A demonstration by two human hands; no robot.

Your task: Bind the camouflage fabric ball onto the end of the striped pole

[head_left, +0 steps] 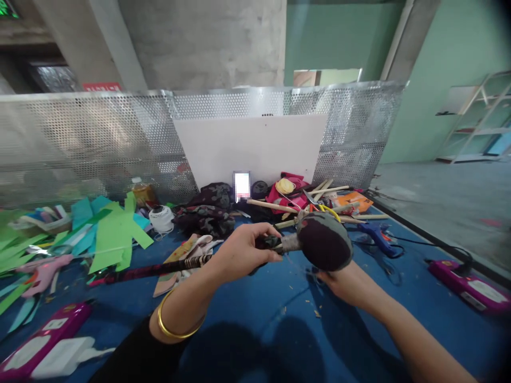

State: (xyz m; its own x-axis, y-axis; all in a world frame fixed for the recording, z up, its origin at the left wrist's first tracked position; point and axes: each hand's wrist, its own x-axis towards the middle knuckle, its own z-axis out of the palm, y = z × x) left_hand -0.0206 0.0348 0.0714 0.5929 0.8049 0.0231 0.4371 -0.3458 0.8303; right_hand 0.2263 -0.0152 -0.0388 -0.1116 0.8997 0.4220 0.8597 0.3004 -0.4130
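A cloth-covered ball in dark camouflage fabric sits on a stick, with grey thread wound tightly round its neck. My left hand is closed round the dark cloth-wrapped stick just left of that neck. A red and black wrapped stick with pale thread bands runs out on the other side of my left wrist, in line with it; whether it is the same piece is hidden. My right hand is under and behind the ball. Most of its fingers are hidden, and a fingertip shows near some thin dark strands.
Dark camouflage cloth, a white thread spool, wooden sticks and a blue glue gun lie behind. Green paper strips, a pink glue gun and a purple power strip are left; another purple strip is right.
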